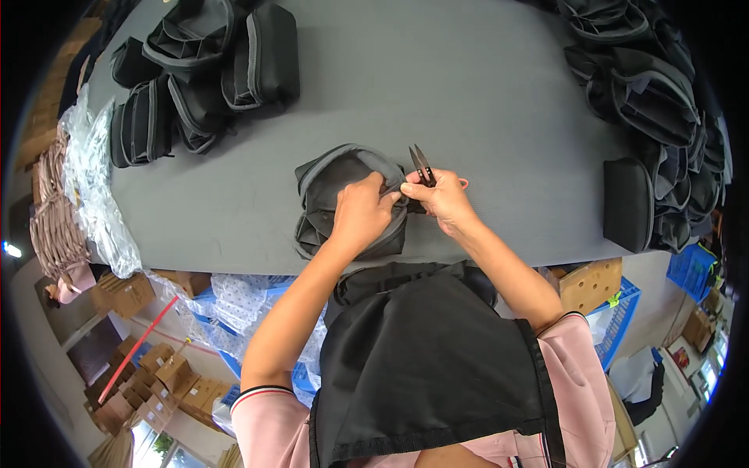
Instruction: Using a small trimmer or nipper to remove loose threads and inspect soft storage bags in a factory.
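Observation:
A black fabric pouch (pixel 318 192) with grey binding round its opening lies near the table's front edge, its mouth facing up. My left hand (pixel 360 209) reaches into the opening and grips the right side of the rim, fingers closed on the cloth. Just right of it, my right hand (pixel 443 201) is closed round small black thread snips (pixel 422 165), whose points stick up away from me. The right thumb and forefinger also press at the pouch's rim, touching the left fingertips. A small reddish loop shows beside the right hand. What lies between the fingertips is too small to make out.
Several similar black pouches (pixel 273 58) stand at the table's far left, and another pile (pixel 651 101) lines the right edge. Clear plastic wrap (pixel 97 179) hangs at the left end of the grey table (pixel 468 86). Blue crates (pixel 620 320) and cardboard boxes (pixel 175 370) sit below.

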Tool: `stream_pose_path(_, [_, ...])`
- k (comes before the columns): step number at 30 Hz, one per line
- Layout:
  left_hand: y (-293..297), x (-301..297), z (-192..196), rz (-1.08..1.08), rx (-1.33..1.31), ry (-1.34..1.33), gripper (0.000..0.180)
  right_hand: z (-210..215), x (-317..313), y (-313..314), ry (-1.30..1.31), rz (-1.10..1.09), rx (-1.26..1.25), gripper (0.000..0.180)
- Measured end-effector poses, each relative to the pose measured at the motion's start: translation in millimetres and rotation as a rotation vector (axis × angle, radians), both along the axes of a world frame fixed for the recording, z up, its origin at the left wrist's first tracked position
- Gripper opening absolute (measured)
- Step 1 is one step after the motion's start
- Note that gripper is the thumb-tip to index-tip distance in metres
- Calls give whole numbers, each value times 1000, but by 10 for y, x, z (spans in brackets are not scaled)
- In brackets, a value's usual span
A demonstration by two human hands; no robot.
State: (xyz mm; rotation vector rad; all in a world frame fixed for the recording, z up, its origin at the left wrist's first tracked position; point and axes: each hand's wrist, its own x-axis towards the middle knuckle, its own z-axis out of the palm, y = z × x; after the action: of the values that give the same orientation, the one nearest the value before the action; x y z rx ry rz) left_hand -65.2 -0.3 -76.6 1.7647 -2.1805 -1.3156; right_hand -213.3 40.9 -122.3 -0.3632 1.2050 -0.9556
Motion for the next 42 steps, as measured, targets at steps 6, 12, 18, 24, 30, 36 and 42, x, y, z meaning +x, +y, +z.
stream_pose_path(6, [-62, -41, -150, 29, -198, -32, 26, 140, -127, 196, 913, 183, -418, 22])
stream_pose_path(12, [-150, -66, -51, -25, -44, -131, 23, 403, -264, 255, 1260, 400, -688, 23])
stream_pose_path(18, [-173, 22, -63, 20, 47, 15, 21, 455, -296, 100, 1364, 546, -885, 20])
stream_pose_path(24, [-75, 25, -156, 41, -125, 66, 26, 474, -276, 65, 1417, 671, -925, 21])
stream_pose_path(30, [-95, 6, -106, 21, -70, 18, 18, 503, -245, 17, 1483, 813, -981, 25])
stream_pose_path(36, [-107, 0, -81, 45, -37, 23, 19, 510, -172, -38, 1509, 910, -999, 31])
stream_pose_path(42, [-101, 20, -111, 63, -33, 42, 19, 516, -199, 64, 1495, 856, -951, 24])
